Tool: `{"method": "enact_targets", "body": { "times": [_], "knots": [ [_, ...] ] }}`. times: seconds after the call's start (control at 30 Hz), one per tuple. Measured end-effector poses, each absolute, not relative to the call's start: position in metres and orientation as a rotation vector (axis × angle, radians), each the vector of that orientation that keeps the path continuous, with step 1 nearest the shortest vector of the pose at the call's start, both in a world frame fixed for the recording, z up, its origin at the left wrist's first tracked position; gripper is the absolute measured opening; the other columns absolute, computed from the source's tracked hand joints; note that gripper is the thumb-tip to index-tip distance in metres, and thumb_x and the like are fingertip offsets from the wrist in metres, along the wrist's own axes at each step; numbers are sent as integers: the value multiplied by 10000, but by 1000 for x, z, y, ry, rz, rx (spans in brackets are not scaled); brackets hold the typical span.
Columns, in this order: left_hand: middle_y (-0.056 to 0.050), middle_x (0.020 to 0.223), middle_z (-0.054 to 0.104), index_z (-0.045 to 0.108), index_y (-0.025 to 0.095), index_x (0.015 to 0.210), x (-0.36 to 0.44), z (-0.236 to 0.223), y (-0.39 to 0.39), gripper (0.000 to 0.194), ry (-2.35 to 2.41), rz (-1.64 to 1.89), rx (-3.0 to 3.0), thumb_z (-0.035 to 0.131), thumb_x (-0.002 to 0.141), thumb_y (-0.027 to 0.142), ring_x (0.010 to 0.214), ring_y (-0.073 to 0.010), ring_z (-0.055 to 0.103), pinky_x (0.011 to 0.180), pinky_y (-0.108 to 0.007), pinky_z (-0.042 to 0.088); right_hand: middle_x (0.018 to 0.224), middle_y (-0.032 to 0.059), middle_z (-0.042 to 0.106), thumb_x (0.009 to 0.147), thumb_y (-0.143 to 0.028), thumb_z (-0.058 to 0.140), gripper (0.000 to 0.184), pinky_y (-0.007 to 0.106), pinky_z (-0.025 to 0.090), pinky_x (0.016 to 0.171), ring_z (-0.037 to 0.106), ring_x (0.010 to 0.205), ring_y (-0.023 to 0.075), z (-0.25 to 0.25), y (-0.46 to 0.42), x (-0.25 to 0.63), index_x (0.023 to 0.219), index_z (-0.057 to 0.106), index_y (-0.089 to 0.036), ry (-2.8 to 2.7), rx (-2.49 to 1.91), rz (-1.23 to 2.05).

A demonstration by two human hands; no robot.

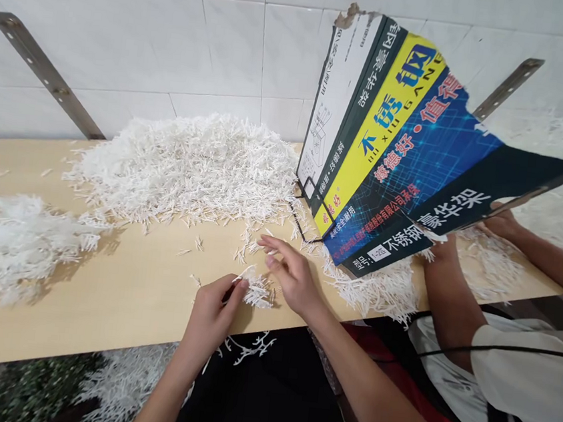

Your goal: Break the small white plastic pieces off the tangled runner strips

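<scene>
My left hand [214,311] is closed in a pinch at the table's near edge, its thumb and forefinger on a white branched plastic sprig [247,276]. Just right of it, my right hand [293,278] hovers above the table with forefinger stretched out and thumb apart. Any small bit between those fingertips is too small to make out. A little heap of short white pieces [259,294] lies between my hands. Behind them rises a large pile of loose white pieces [186,164].
A clump of uncut-looking white branches [16,243] lies at left on the wooden table [117,288]. A printed cardboard sheet [393,149] stands upright at right, in a black wire stand [305,223]. Beyond it, a co-worker's hand [504,222] is near more white pieces. Metal brackets [49,76] line the wall.
</scene>
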State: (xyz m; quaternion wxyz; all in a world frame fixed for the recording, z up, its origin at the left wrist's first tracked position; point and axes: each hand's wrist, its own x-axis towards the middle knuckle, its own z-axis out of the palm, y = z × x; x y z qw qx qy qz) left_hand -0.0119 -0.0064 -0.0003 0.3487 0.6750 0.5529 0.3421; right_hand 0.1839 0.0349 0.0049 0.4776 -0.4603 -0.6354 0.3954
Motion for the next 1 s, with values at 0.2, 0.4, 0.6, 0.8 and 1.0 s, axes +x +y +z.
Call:
{"method": "enact_targets", "body": {
  "times": [0.2, 0.4, 0.6, 0.8, 1.0],
  "knots": [
    [38, 638, 472, 541, 190, 747, -13, 0, -7, 418, 1450, 930, 1697, 465, 1021, 496, 618, -130, 423, 584, -248, 292, 961, 38, 801, 935, -379, 694, 173, 339, 507, 858, 711, 909, 224, 15, 30, 178, 964, 804, -248, -1954, -1149, 922],
    [50, 569, 435, 582, 194, 769, -11, 3, -6, 420, 1379, 744, 1783, 441, 1021, 499, 537, -124, 412, 567, -248, 288, 611, 3, 654, 919, -298, 620, 243, 268, 418, 553, 583, 570, 159, -4, 38, 182, 721, 713, -193, -1419, -1364, 849],
    [53, 592, 330, 452, 194, 664, -14, -1, -7, 459, 1440, 867, 1649, 510, 984, 517, 567, -109, 331, 550, -240, 249, 797, 43, 732, 975, -332, 577, 214, 283, 506, 666, 663, 724, 183, -7, 43, 185, 933, 738, -196, -1367, -1282, 838],
    [59, 616, 377, 548, 197, 810, -12, 0, -6, 365, 1445, 962, 1534, 499, 1001, 504, 586, -117, 359, 559, -235, 271, 1466, 66, 617, 991, -258, 578, 410, 405, 475, 1074, 578, 1319, 247, 9, 34, 179, 1395, 635, -299, -1681, -1130, 793],
    [62, 636, 414, 530, 207, 850, -15, 0, -5, 318, 1405, 984, 1514, 478, 1019, 471, 589, -121, 389, 565, -229, 299, 1250, 69, 729, 985, -292, 627, 308, 400, 480, 1046, 655, 1186, 247, 20, 29, 183, 1279, 717, -267, -1889, -1081, 882]
  ]
}}
